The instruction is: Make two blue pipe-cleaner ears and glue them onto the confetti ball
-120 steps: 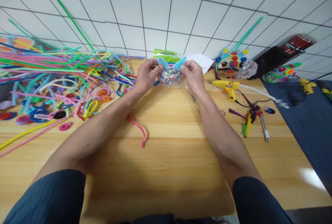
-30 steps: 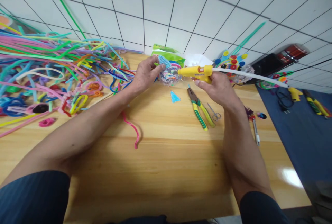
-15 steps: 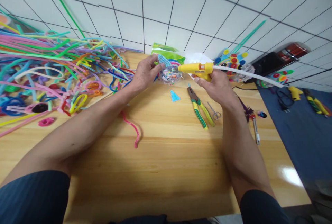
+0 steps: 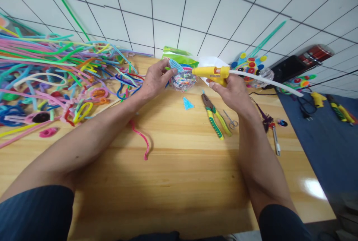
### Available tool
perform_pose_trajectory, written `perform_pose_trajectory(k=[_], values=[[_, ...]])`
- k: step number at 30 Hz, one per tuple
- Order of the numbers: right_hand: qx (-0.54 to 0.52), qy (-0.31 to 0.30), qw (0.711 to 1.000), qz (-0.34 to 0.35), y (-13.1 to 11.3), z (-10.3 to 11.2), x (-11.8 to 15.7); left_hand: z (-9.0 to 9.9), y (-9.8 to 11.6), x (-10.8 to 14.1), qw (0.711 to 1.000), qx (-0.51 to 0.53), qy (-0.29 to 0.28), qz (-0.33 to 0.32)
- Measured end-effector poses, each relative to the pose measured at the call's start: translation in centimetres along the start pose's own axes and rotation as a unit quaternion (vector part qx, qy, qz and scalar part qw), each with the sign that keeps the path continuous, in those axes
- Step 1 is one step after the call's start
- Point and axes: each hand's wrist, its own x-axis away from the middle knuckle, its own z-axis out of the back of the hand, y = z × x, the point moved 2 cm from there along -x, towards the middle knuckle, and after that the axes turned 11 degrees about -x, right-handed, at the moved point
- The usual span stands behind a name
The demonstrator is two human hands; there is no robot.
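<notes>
My left hand point(image 4: 152, 81) holds a clear ball filled with coloured bits point(image 4: 183, 81) at the far middle of the wooden table point(image 4: 179, 166); a blue ribbed triangle point(image 4: 175, 65) sticks up from the ball by my fingertips. My right hand point(image 4: 233, 92) grips a yellow glue gun point(image 4: 212, 73), its nozzle pointing left at the top of the ball. A long white glue stick point(image 4: 265, 81) juts out of the gun's back to the right. A second blue triangle point(image 4: 188, 103) lies flat on the table just below the ball.
A big heap of coloured pipe cleaners point(image 4: 56, 81) covers the left. Green-handled pliers point(image 4: 214, 116), small scissors point(image 4: 231, 120) and a pen point(image 4: 276, 140) lie right of centre. A pink pipe cleaner point(image 4: 142, 138) lies mid-table. A finished decorated ball point(image 4: 251, 66) stands at the back right.
Four seconds ago both hands held the ball with two blue triangles on it. Since then one triangle lies on the table and my right hand has taken up the glue gun; its nozzle stays at the ball.
</notes>
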Motion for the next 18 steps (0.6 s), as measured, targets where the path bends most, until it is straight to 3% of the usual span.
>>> perform_pose_trajectory(k=[18], values=[[-0.005, 0.011, 1.000, 0.025, 0.10, -0.78, -0.19, 0.03, -0.11, -0.05, 1.000, -0.007, 0.000, 0.001]])
